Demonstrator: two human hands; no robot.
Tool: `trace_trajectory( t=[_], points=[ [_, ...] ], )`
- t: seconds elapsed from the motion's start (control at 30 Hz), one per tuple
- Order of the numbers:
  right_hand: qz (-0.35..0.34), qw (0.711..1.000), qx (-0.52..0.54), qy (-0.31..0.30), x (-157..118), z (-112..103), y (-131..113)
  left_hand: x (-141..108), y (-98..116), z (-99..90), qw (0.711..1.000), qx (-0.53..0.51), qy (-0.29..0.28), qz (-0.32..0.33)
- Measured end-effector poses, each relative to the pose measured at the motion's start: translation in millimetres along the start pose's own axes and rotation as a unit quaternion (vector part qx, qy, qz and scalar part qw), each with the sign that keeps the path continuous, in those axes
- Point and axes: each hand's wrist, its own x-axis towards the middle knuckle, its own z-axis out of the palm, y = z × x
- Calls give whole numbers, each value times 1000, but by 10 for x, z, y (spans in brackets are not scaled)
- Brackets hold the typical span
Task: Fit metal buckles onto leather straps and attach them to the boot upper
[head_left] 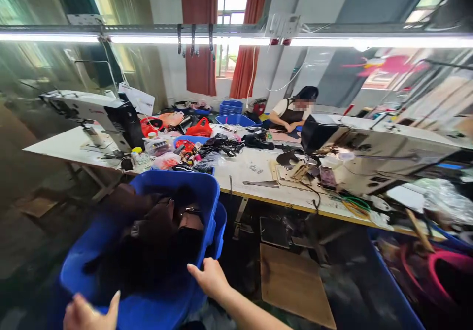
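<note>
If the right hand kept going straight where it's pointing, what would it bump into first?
Probably the rim of the big blue tub. The right hand points at that side, and might be touching it already; depth is hard to judge here.

Head view, forward and down, above tub (199, 184)

Your hands (211, 278): 2 in view. Big blue bins (173, 180) by you: at least 2; items (160, 216) inside too dark to count. Sewing machines (391, 145): 2. Straps (192, 39) hanging from rail (140, 28): 3. Red curtains (201, 49): 2 panels. Phone (327, 177): 1. Yellow-lidded jar (138, 156): 1. Co-worker (281, 113): 1 facing you.
</note>
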Motion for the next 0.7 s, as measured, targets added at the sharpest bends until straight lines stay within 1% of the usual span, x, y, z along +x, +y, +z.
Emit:
trace_trajectory(
  t=[0.03, 0.07, 0.13, 0.17, 0.23, 0.27, 0.3, 0.33, 0.4, 0.43, 0.5, 0.57, 0.63, 0.7],
  points=[
    [4, 1000, 16, -11, 27, -20, 3, -11, 203, 25, 999, -3, 15, 48],
    [5, 999, 32, -24, 56, -40, 9, -6, 430, 67, 995, -11, 11, 102],
    [2, 997, 57, -49, 111, -85, 28, 71, 899, 198, 967, -30, -31, 252],
    [-2, 996, 64, -60, 133, -113, 41, 150, 1108, 280, 953, -22, -71, 294],
    [-9, 994, 77, -78, 165, -183, 84, 382, 1416, 460, 959, -5, -73, 273],
    [-12, 993, 80, -85, 175, -228, 118, 524, 1508, 548, 965, 7, -75, 250],
    [-14, 992, 82, -90, 184, -281, 165, 672, 1563, 628, 970, 20, -85, 228],
    [-16, 992, 85, -94, 194, -343, 228, 817, 1593, 694, 970, 31, -109, 214],
    [-27, 990, 97, -96, 221, -504, 408, 1071, 1625, 752, 963, 42, -162, 211],
    [-34, 989, 106, -94, 242, -605, 526, 1173, 1651, 732, 957, 43, -182, 221],
    [-47, 988, 122, -84, 311, -852, 804, 1338, 1755, 585, 945, 44, -198, 258],
    [-50, 989, 126, -64, 424, -1145, 1098, 1482, 1927, 318, 930, 47, -192, 309],
    [-53, 991, 119, -39, 596, -1463, 1347, 1646, 2140, 3, 915, 55, -177, 357],
    [-61, 992, 106, -13, 835, -1785, 1493, 1845, 2362, -270, 911, 70, -147, 379]
  ],
)
